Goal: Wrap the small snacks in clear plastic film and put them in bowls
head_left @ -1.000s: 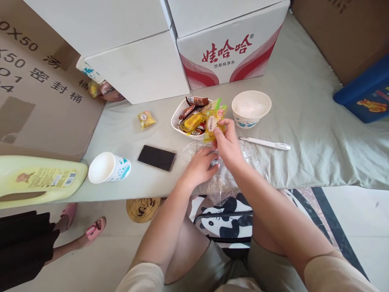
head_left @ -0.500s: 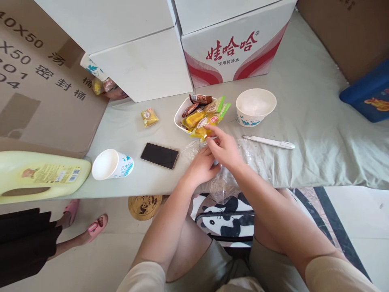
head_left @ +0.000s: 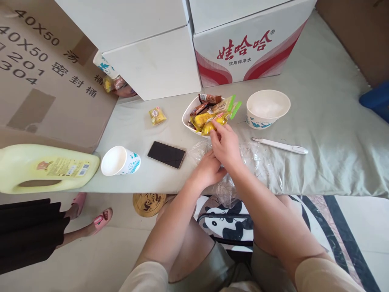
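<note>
My right hand (head_left: 227,147) reaches over the near edge of a white bowl (head_left: 186,117). Its index fingertip touches a yellow-wrapped snack (head_left: 208,127) there, and the fingers are loosely stretched, not closed round it. Partly under it, my left hand (head_left: 209,168) rests on a crumpled clear plastic bag (head_left: 255,156), fingers apart and holding nothing I can see. Brown-wrapped snacks (head_left: 209,98) and a green-edged packet (head_left: 224,104) share the bowl. One small yellow packet (head_left: 157,116) lies outside it, to the left.
A phone (head_left: 167,154), a paper cup (head_left: 121,161) and a yellow jug (head_left: 45,168) stand or lie leftward. On the right are a paper bowl (head_left: 268,109) and a white utility knife (head_left: 281,146). White cartons (head_left: 152,61) stand behind. A person's sandalled foot (head_left: 101,221) shows below left.
The view has shifted, so the things on the table appear slightly further right. My hands keep nearly the same pose, the right index finger still at the yellow snack.
</note>
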Tool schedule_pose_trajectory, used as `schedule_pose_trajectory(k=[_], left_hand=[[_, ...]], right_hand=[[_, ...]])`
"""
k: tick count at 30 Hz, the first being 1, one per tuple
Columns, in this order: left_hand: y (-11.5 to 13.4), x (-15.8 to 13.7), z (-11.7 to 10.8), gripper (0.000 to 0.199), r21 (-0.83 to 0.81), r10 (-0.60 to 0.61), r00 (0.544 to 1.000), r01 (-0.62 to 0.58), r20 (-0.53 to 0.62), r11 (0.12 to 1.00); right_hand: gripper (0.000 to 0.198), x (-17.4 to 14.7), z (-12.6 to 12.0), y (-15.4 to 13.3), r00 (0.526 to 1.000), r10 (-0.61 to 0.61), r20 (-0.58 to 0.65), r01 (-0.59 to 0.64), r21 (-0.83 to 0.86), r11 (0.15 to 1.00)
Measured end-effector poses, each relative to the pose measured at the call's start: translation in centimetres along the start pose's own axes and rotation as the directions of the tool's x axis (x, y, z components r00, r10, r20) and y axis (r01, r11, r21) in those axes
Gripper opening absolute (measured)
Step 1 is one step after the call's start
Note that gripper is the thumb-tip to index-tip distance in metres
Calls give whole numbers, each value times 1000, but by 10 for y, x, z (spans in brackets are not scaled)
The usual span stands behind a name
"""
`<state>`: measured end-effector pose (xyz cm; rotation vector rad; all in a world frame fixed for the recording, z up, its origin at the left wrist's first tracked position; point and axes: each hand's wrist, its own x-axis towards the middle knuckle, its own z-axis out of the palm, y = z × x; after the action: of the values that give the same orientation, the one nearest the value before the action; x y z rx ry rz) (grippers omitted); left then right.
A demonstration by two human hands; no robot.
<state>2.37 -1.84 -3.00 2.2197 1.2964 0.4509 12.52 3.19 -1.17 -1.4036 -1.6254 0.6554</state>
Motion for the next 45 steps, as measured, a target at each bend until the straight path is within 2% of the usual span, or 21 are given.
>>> schedule_pose_trajectory(k=[3,7,12,15,17,19,21,23,25,29,33,35,37,39,40,42,45], left_hand=[[-1,-2,-1,50,-43,8,1000,-9,-14,999],[-1,-5,-1,52,-115,0,999,-4,-38,993],[-4,-7,2,49,-127,-49,999,45,-24,991],[-4,-5,2,48,-100,-35,999,35,2,994],[-2,-4,0,51,-96,-17,1000,16,-6,995],[-1,-3,-3,51,-107,19,1000,-21,-18,994],[0,-3,-5,42,-115,65,998,-66,-17,991],[0,-4,-7,27,-118,87,996,-90,-27,989],[0,-5,-10,19,-139,66,995,-77,-77,987],[-1,-7,-20,21,-247,-16,977,-37,-212,968],[3,-13,-35,25,-276,-47,946,-45,-321,960],[9,-18,-40,30,-263,33,974,-93,-224,960],[15,-23,-39,50,-226,126,992,-125,-13,966],[20,-27,-36,67,-152,136,975,-109,177,982],[22,-28,-34,69,-113,113,966,-89,232,990],[22,-32,-30,56,-61,74,957,-59,279,996],[16,-35,-29,16,-44,52,965,-42,256,998]], right_hand=[[48,0,5,0,1000,-30,-7,30,40,999],[57,-6,9,0,997,-44,70,44,10,999],[64,-8,15,-2,988,58,144,-34,-167,985],[68,-10,13,-5,980,92,174,-57,-200,978],[66,-13,3,-9,982,60,181,-36,-129,991],[58,-17,-13,-14,992,-11,122,12,-10,1000],[44,-21,-34,-18,995,-94,32,92,72,993],[29,-24,-55,-17,991,-131,13,129,93,987],[22,-26,-71,-9,993,-95,77,87,101,991],[21,-33,-87,23,972,11,236,-26,60,998],[20,-43,-89,53,940,8,341,10,-49,999],[21,-46,-89,60,942,-22,336,51,-78,996],[23,-45,-90,63,954,-36,299,69,-102,992],[26,-42,-93,64,966,-17,259,55,-141,988],[28,-40,-95,65,971,-3,241,43,-161,986],[30,-37,-98,67,975,25,219,18,-193,981],[31,-35,-103,71,974,48,219,-5,-194,981]])
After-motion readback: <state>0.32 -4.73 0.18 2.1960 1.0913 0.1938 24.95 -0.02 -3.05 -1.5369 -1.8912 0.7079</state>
